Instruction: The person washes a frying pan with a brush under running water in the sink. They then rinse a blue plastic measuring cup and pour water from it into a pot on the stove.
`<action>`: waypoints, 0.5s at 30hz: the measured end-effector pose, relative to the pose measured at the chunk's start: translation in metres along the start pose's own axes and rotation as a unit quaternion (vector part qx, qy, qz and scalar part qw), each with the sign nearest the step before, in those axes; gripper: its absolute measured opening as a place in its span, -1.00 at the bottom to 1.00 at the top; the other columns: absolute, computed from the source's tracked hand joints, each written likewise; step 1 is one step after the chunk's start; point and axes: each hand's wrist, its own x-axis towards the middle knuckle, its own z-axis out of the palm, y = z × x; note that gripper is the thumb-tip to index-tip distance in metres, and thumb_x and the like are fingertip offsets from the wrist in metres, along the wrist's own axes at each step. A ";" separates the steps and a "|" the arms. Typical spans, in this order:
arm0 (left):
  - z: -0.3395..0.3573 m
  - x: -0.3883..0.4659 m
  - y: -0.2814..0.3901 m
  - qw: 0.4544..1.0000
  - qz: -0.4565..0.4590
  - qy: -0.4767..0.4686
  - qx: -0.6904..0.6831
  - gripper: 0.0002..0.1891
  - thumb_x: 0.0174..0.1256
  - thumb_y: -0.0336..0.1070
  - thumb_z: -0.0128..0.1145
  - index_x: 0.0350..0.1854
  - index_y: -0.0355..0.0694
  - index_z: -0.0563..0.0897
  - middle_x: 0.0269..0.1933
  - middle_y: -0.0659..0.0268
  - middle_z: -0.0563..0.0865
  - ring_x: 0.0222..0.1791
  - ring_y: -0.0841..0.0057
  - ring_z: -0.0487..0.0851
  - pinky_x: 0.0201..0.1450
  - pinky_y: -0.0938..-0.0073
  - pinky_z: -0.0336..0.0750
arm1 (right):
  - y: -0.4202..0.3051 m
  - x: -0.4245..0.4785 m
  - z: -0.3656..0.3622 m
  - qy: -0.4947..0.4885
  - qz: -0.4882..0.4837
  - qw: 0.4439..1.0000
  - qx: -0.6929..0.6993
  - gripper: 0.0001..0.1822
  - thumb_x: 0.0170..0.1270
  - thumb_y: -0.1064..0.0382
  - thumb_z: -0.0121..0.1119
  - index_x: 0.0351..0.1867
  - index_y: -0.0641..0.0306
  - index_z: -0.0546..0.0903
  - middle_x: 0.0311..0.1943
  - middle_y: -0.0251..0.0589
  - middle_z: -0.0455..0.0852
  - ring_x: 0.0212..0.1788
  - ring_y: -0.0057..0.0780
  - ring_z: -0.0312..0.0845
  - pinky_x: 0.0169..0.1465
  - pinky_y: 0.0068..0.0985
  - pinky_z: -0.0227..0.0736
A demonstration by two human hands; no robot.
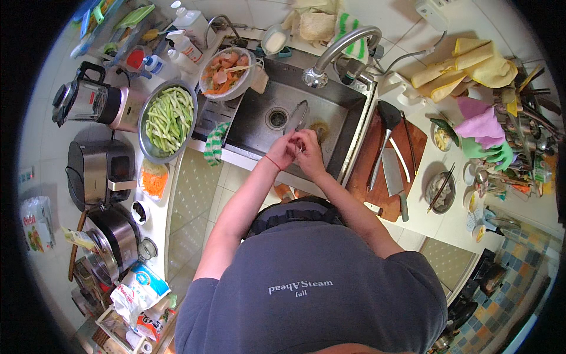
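Observation:
My left hand (283,152), with a red string at the wrist, and my right hand (310,152) meet over the near side of the steel sink (261,110). Their fingertips are close together; whatever may be between them is too small to make out. Just beyond my fingers is a thin, oval, greyish thing with a rim (296,117), perhaps a strainer or lid; whether a hand touches it is unclear. The drain (278,118) lies to its left. The curved faucet (315,78) hangs over the sink's far right part.
Left of the sink stand a bowl of peels and eggshells (225,73) and a metal basin of cut green vegetables (170,121). On the right, a wooden cutting board (411,141) bears a cleaver (391,171) and a spatula (389,116). Chopsticks rest across a metal bowl (441,192).

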 end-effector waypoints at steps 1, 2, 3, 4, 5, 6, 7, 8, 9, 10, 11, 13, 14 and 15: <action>0.007 -0.008 0.007 0.999 -0.023 0.009 0.037 -0.70 0.38 -0.07 -0.19 -0.17 -0.17 0.51 -0.18 0.33 0.59 -0.15 0.50 0.53 -0.04 0.44 0.41 | 0.001 0.004 0.002 0.006 -0.017 1.000 -0.010 -0.74 0.07 0.32 0.20 -0.22 0.30 0.43 -0.19 -0.18 0.36 -0.25 -0.39 0.39 -0.24 -0.52 0.35; 0.009 -0.013 0.017 0.996 -0.042 0.018 0.072 -0.66 0.38 -0.04 -0.19 -0.12 -0.18 0.51 -0.13 0.31 0.58 -0.12 0.47 0.53 0.00 0.43 0.40 | 0.002 0.009 0.001 0.003 0.008 1.000 -0.013 -0.77 0.09 0.31 0.18 -0.26 0.30 0.42 -0.22 -0.17 0.38 -0.27 -0.38 0.39 -0.24 -0.52 0.35; 0.009 -0.019 0.025 0.992 -0.062 0.028 0.107 -0.62 0.37 0.00 -0.20 -0.06 -0.18 0.51 -0.08 0.30 0.58 -0.08 0.44 0.52 0.03 0.41 0.39 | 0.003 0.015 -0.004 0.000 0.032 0.999 -0.015 -0.79 0.10 0.30 0.17 -0.30 0.30 0.41 -0.26 -0.15 0.40 -0.29 -0.37 0.40 -0.25 -0.51 0.35; 0.010 -0.027 0.031 0.981 -0.057 0.034 0.182 -0.64 0.35 -0.03 -0.14 -0.04 -0.17 0.53 -0.08 0.32 0.59 -0.12 0.51 0.52 -0.03 0.50 0.38 | 0.006 0.021 -0.009 -0.003 0.057 0.998 -0.016 -0.81 0.12 0.29 0.15 -0.33 0.30 0.40 -0.29 -0.14 0.41 -0.31 -0.36 0.41 -0.26 -0.51 0.35; 0.011 -0.034 0.035 0.961 -0.018 0.068 0.268 -0.65 0.34 -0.04 -0.12 -0.04 -0.18 0.53 -0.09 0.32 0.59 -0.13 0.54 0.51 -0.04 0.52 0.37 | 0.014 0.026 -0.015 -0.018 0.055 0.996 -0.064 -0.79 0.13 0.24 0.15 -0.34 0.30 0.41 -0.31 -0.11 0.45 -0.32 -0.31 0.44 -0.26 -0.45 0.36; 0.015 -0.045 0.040 0.930 0.021 0.103 0.351 -0.66 0.33 -0.06 -0.10 -0.04 -0.18 0.54 -0.09 0.33 0.60 -0.14 0.56 0.50 -0.05 0.55 0.37 | 0.025 0.030 -0.022 -0.033 0.052 0.992 -0.110 -0.77 0.13 0.19 0.14 -0.35 0.30 0.42 -0.33 -0.08 0.49 -0.33 -0.27 0.47 -0.26 -0.40 0.38; 0.016 -0.055 0.045 0.891 0.060 0.142 0.428 -0.67 0.33 -0.08 -0.08 -0.04 -0.18 0.55 -0.09 0.33 0.60 -0.14 0.58 0.50 -0.06 0.57 0.36 | 0.025 0.036 -0.027 -0.050 0.046 0.986 -0.155 -0.74 0.14 0.14 0.14 -0.35 0.29 0.44 -0.36 -0.06 0.52 -0.35 -0.22 0.50 -0.26 -0.35 0.40; 0.018 -0.067 0.049 0.884 0.087 0.159 0.431 -0.70 0.30 -0.16 -0.04 -0.05 -0.20 0.56 -0.14 0.37 0.63 -0.18 0.65 0.50 -0.09 0.61 0.37 | 0.023 0.039 -0.032 -0.060 0.059 0.984 -0.160 -0.75 0.14 0.14 0.14 -0.36 0.29 0.45 -0.42 -0.06 0.54 -0.38 -0.20 0.51 -0.29 -0.35 0.40; 0.013 -0.078 0.052 0.886 0.106 0.163 0.421 -0.71 0.30 -0.17 -0.03 -0.05 -0.21 0.56 -0.15 0.37 0.63 -0.20 0.66 0.51 -0.11 0.63 0.38 | 0.003 0.043 -0.036 -0.078 0.068 0.981 -0.163 -0.76 0.14 0.14 0.14 -0.38 0.29 0.46 -0.48 -0.06 0.55 -0.41 -0.19 0.52 -0.31 -0.35 0.40; 0.008 -0.087 0.053 0.888 0.124 0.166 0.410 -0.72 0.30 -0.18 -0.02 -0.06 -0.21 0.56 -0.17 0.38 0.64 -0.22 0.67 0.51 -0.13 0.64 0.38 | -0.012 0.044 -0.039 -0.079 0.021 0.984 -0.159 -0.76 0.14 0.14 0.15 -0.40 0.28 0.47 -0.48 -0.08 0.55 -0.47 -0.16 0.51 -0.33 -0.34 0.39; 0.004 -0.095 0.053 0.890 0.143 0.171 0.398 -0.72 0.29 -0.19 -0.02 -0.06 -0.21 0.56 -0.18 0.38 0.65 -0.24 0.68 0.52 -0.15 0.66 0.39 | -0.026 0.044 -0.040 -0.085 0.006 0.986 -0.143 -0.76 0.14 0.14 0.15 -0.39 0.29 0.47 -0.47 -0.07 0.55 -0.43 -0.17 0.51 -0.31 -0.35 0.39; -0.003 -0.102 0.053 0.888 0.201 0.159 0.381 -0.76 0.29 -0.22 -0.01 -0.11 -0.21 0.58 -0.24 0.40 0.66 -0.29 0.72 0.52 -0.19 0.69 0.39 | -0.051 0.037 -0.037 -0.087 -0.032 0.990 -0.107 -0.78 0.13 0.17 0.14 -0.39 0.29 0.46 -0.44 -0.05 0.55 -0.38 -0.13 0.52 -0.26 -0.34 0.39; -0.007 -0.101 0.052 0.885 0.205 0.169 0.384 -0.77 0.29 -0.22 -0.01 -0.13 -0.21 0.58 -0.26 0.41 0.66 -0.29 0.72 0.52 -0.19 0.70 0.39 | -0.045 0.036 -0.031 -0.113 -0.016 0.984 -0.137 -0.79 0.13 0.19 0.13 -0.39 0.29 0.45 -0.43 -0.05 0.55 -0.37 -0.11 0.51 -0.26 -0.33 0.39; -0.009 -0.100 0.052 0.880 0.206 0.174 0.390 -0.77 0.28 -0.21 0.00 -0.16 -0.21 0.59 -0.27 0.41 0.66 -0.30 0.73 0.52 -0.20 0.70 0.39 | -0.032 0.033 -0.025 -0.133 0.000 0.977 -0.168 -0.80 0.13 0.20 0.12 -0.39 0.28 0.44 -0.42 -0.05 0.54 -0.36 -0.10 0.51 -0.25 -0.33 0.38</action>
